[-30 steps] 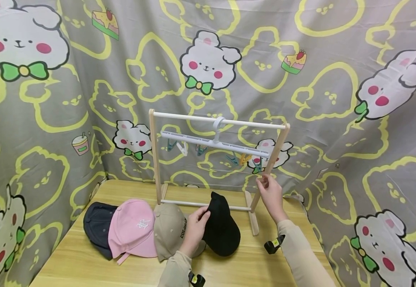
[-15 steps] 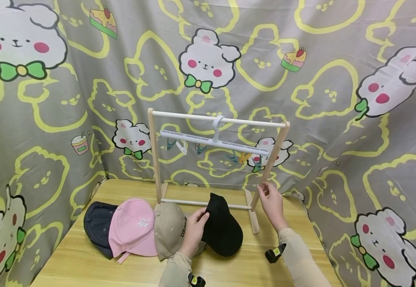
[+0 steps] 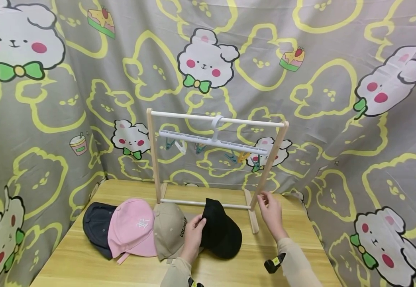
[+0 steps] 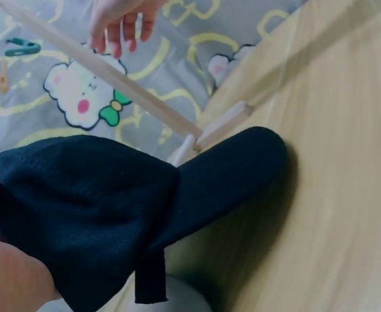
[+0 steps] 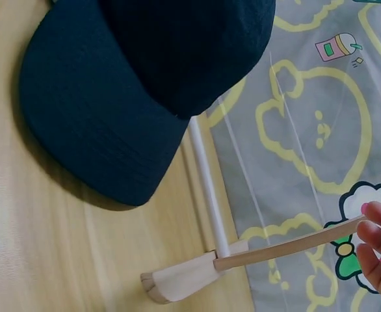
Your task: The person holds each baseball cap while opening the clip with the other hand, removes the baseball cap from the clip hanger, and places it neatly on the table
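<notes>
In the head view my left hand (image 3: 193, 236) pinches the crown edge of a black baseball cap (image 3: 223, 235) between thumb and fingers. The cap is held above the table, its brim towards the lower right. My right hand (image 3: 271, 213) is beside the lower right post of a wooden rack (image 3: 267, 169). Its fingers are loosely bent with nothing between them; in the right wrist view the fingertips (image 5: 367, 229) are close to the post, and I cannot tell whether they touch. A pale hanger (image 3: 211, 140) with several coloured clips hangs from the rack's top bar.
A beige cap (image 3: 166, 231), a pink cap (image 3: 132, 229) and a dark navy cap (image 3: 97, 228) lie overlapped in a row at the left of the wooden table (image 3: 86, 271). A patterned curtain (image 3: 208, 175) surrounds the table's back and sides.
My right hand has moved down along the rack's right post, away from the hanger's clips. The left hand and the black cap have dropped slightly. The other caps stay put.
</notes>
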